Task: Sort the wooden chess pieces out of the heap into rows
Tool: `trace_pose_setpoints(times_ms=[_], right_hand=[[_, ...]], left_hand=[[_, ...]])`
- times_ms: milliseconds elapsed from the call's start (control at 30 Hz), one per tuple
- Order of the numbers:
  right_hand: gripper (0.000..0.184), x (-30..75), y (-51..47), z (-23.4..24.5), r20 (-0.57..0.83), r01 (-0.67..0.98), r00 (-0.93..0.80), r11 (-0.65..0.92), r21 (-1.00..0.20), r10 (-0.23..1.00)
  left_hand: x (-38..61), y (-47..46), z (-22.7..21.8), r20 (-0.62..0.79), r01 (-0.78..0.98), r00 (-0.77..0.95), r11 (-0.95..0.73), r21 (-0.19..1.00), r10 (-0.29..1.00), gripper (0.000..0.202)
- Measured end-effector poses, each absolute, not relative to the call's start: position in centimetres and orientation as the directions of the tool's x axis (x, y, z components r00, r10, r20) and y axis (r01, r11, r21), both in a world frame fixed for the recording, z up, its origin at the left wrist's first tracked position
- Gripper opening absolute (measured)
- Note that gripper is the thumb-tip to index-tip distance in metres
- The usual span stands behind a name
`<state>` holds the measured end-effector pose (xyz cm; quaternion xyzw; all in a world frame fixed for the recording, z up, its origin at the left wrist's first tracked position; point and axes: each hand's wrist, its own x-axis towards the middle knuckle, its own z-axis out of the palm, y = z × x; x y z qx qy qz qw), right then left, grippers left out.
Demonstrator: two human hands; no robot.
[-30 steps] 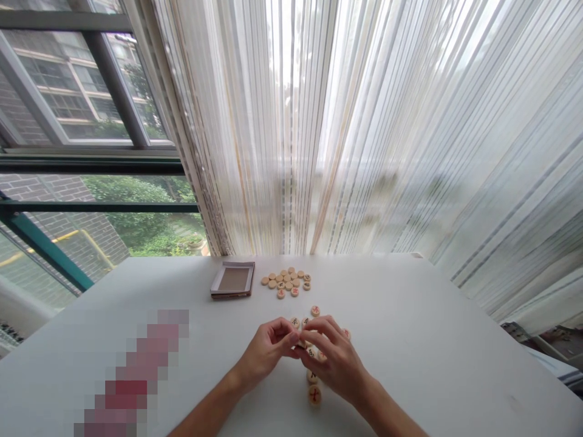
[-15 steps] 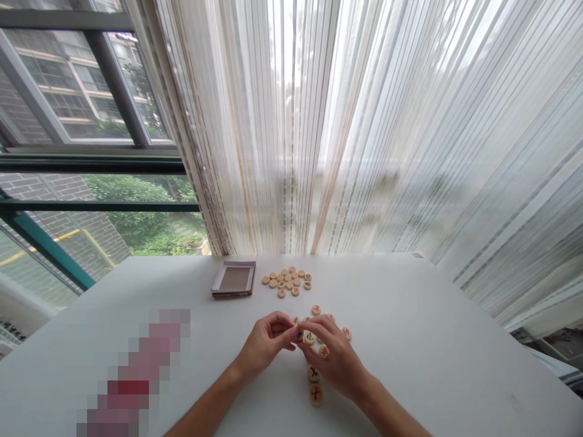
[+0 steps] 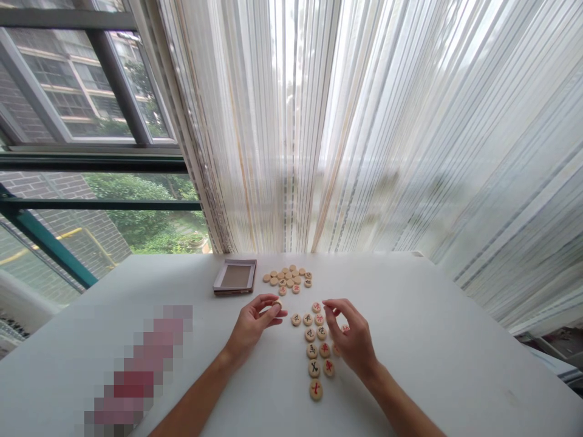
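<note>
My left hand (image 3: 252,325) pinches a Chinese chess piece (image 3: 277,303) between thumb and fingers, just above the white table; its face cannot be read from here. To the right, my right hand (image 3: 353,337) hovers over the laid-out pieces, thumb and forefinger apart with nothing between them. Between the hands, round wooden pieces lie face up in short rows, among them a black-marked piece (image 3: 312,351), a red-marked piece (image 3: 328,368) and another red one (image 3: 316,389) at the near end. My right hand partly covers a red piece (image 3: 345,329) and one beside it.
Beyond the hands sits a cluster of loose pieces (image 3: 288,276), most of them blank side up. Left of it is a shallow open box (image 3: 237,278). A blurred pinkish patch (image 3: 141,370) covers the table's left side. Curtains (image 3: 291,152) hang behind the table (image 3: 432,340).
My hands have parted from above the rows: the left went left carrying a chess piece, the right moved right. Several pieces they covered now show.
</note>
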<state>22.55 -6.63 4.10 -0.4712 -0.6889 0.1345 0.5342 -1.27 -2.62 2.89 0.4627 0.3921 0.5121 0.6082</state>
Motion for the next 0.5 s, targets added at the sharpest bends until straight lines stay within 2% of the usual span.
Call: trace_pose_setpoints(times_ms=[200, 367, 500], right_hand=[[0.012, 23.3, -6.2, 4.3, 0.628, 0.546, 0.117, 0.479, -0.688, 0.769], [0.013, 23.4, -6.2, 4.2, 0.619, 0.541, 0.114, 0.474, -0.695, 0.777], [0.012, 23.0, -6.5, 4.4, 0.611, 0.512, 0.060, 0.501, -0.698, 0.790]], left_hand=[[-1.5, -2.0, 2.4, -0.016, -0.198, 0.079, 0.032, 0.980, 0.997, 0.030], [-1.0, -2.6, 2.5, 0.002, -0.177, 0.192, 0.033, 0.984, 0.981, 0.029], [-0.6, -3.3, 2.5, -0.010, -0.146, 0.327, 0.062, 0.987, 0.945, 0.037]])
